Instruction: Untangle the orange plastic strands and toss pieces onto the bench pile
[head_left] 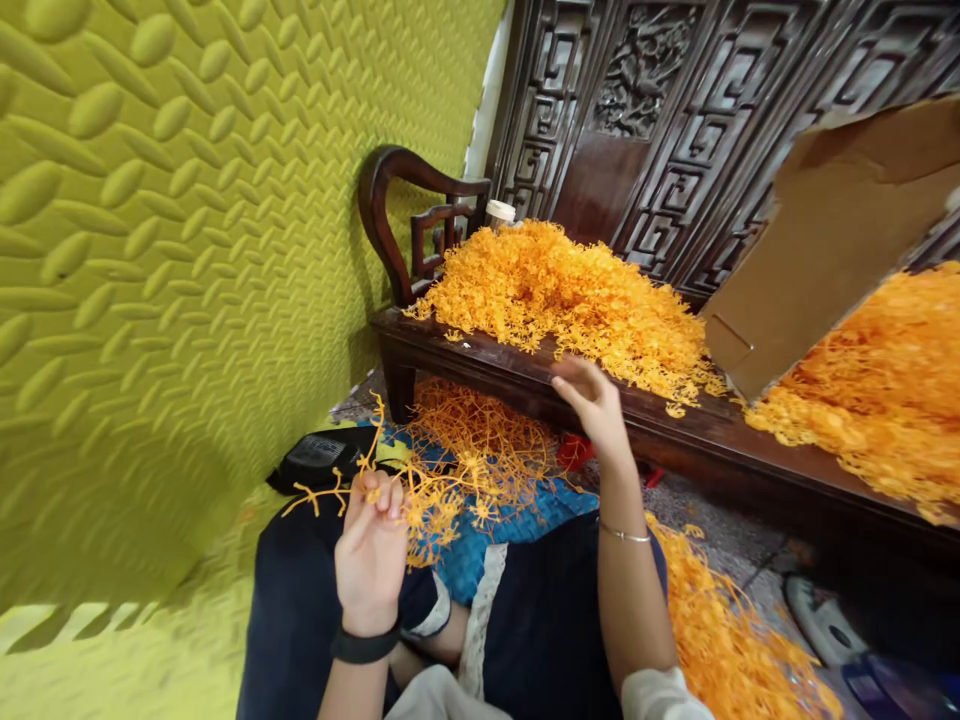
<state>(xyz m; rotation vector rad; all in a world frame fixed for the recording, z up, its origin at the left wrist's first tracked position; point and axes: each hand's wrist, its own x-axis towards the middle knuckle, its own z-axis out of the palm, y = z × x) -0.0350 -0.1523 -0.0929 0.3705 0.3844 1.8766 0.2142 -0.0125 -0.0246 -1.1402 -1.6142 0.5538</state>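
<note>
My left hand (373, 535), with a black band at the wrist, has its fingers closed on a branching orange plastic piece (322, 493), whose thin stems stick out to the left and upward. Just in front of the bench edge, my right hand (590, 400) is raised with thumb and fingers apart and nothing visible between them. Behind it a heap of small orange pieces (555, 285) lies on the dark wooden bench (480, 358). More orange branching stems (480, 450) are piled below the bench, near my left hand.
A cardboard sheet (817, 230) stands on the bench between the heap and a second orange pile (892, 370). A white-lidded jar (500, 213) is by the armrest. The padded yellow-green wall (187, 250) rises at left. Orange pieces (727, 630) cover the floor at lower right, beside a shoe (821, 620).
</note>
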